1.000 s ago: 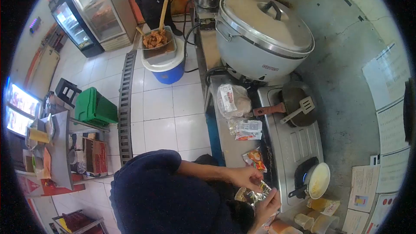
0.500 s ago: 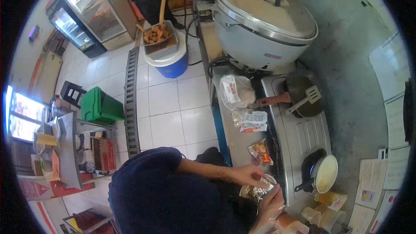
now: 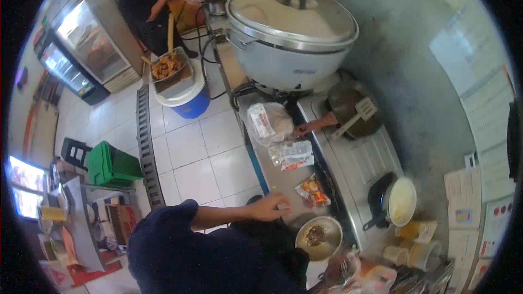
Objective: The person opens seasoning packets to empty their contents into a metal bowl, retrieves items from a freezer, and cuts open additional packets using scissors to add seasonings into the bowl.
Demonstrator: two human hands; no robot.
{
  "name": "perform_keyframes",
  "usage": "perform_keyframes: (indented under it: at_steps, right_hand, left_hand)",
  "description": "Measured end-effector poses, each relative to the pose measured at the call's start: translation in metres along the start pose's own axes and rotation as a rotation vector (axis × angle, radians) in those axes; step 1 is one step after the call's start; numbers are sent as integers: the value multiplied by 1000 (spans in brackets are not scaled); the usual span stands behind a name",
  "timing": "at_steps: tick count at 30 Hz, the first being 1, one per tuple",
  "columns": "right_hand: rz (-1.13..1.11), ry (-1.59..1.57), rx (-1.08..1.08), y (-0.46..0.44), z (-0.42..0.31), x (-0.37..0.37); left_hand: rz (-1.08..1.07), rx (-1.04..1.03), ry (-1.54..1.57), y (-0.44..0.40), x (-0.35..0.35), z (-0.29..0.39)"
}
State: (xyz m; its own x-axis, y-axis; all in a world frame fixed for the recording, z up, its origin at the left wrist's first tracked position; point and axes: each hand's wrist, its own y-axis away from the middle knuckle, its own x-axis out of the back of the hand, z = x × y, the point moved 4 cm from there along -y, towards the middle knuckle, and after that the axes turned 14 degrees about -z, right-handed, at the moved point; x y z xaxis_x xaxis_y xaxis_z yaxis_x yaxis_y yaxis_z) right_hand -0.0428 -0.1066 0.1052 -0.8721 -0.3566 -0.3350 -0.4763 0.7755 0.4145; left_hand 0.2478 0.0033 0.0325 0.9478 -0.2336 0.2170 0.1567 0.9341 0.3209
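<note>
My left hand (image 3: 271, 207) hovers over the counter's front edge, left of a metal bowl (image 3: 333, 231). Its fingers are curled in, and whether anything sits inside them is hidden. A dark brown, crumbly heap (image 3: 315, 236) lies in the bowl. Just below the bowl, my right hand (image 3: 339, 268) is blurred and shadowed beside clear plastic bags (image 3: 359, 275); its fingers cannot be made out. Between my left hand and the stove rests a red and yellow food packet (image 3: 313, 191).
A large lidded cooker (image 3: 297, 57) stands at the back. A pan (image 3: 353, 110) with a slotted spatula (image 3: 357, 117) and a white pan (image 3: 402, 202) sit on the stove (image 3: 348, 166). A bagged item (image 3: 271, 124) lies nearby. One co-worker (image 3: 147, 13) stands beyond a blue bucket (image 3: 192, 107).
My hands have parted from the shiny foil packet above the bowl: the left went left, the right lower. The foil packet no longer shows there. The view shifted, revealing more of the co-worker.
</note>
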Motion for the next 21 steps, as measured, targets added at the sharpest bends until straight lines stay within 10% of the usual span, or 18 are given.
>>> perform_keyframes:
  at_steps: [1, 3, 7, 9, 12, 16, 21]
  right_hand:
    - [-133, 653, 30, 1, -21, -36]
    - [-248, 1001, 275, 31, -46, -48]
    - [-180, 1237, 558, 11, -11, -13]
    - [-75, 806, 564, -19, -1, 3]
    - [-130, 966, 419, -14, -22, -19]
    - [-276, 1441, 378, -21, -62, -82]
    - [-377, 1265, 383, -12, -55, -68]
  left_hand:
    - [-104, 164, -182, 18, -15, -34]
    - [-257, 379, -104, 40, -44, -75]
    - [-562, 515, 67, 46, -30, -58]
    - [-564, 515, -32, 13, 7, -58]
    - [154, 132, 196, -28, -28, -95]
    - [92, -174, 421, -62, -40, -55]
    - [-156, -220, 1059, -81, -53, -14]
